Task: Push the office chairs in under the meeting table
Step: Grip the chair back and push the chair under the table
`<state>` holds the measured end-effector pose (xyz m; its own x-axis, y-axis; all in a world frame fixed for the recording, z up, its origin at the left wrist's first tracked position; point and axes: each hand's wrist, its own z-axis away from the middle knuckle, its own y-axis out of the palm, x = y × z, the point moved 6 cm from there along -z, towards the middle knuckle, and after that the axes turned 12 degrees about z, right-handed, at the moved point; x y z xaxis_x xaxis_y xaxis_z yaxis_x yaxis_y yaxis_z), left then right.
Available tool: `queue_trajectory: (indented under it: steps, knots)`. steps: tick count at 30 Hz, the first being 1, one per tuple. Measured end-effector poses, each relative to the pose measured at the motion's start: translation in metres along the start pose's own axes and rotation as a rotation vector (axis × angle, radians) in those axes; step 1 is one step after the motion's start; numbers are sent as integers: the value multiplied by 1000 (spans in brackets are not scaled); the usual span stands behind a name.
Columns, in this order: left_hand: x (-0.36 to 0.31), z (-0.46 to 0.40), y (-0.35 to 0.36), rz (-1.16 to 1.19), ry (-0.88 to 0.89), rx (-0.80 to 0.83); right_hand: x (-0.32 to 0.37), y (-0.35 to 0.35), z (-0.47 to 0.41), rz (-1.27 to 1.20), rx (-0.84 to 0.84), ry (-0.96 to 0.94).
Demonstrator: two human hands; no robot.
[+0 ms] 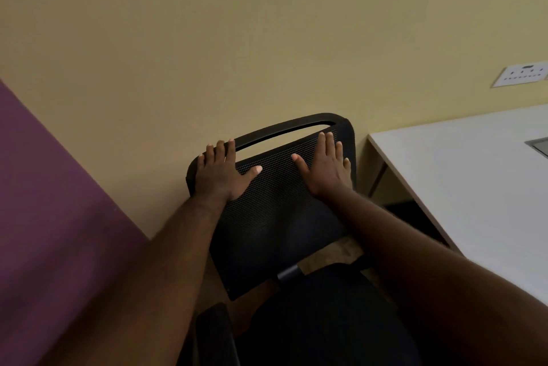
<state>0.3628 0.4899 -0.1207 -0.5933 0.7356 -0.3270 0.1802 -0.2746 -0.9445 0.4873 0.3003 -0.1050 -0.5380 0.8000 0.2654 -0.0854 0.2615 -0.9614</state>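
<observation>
A yellow wall fills most of the view, meeting a purple wall at the left. The white meeting table sits at the right, and the black office chair stands just beside its left edge, not under it. The left hand and right hand lie flat on the mesh backrest, fingers spread, gripping nothing. A socket plate is mounted above the table.

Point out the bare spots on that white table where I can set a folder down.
The white table is bare from its near left corner toward the wall, up to the grey inset panel at the frame's right edge. The chair backrest is taken: left hand and right hand lie flat on it.
</observation>
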Motion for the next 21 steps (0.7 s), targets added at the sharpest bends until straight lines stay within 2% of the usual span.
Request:
queue_trajectory:
  steps: [8,21]
  knots:
    - [44,28,-27,-65,103,-50,65,39,15,-72,89,8]
    - [84,36,-51,-129,142,24,148,74,55,-257,255,-29]
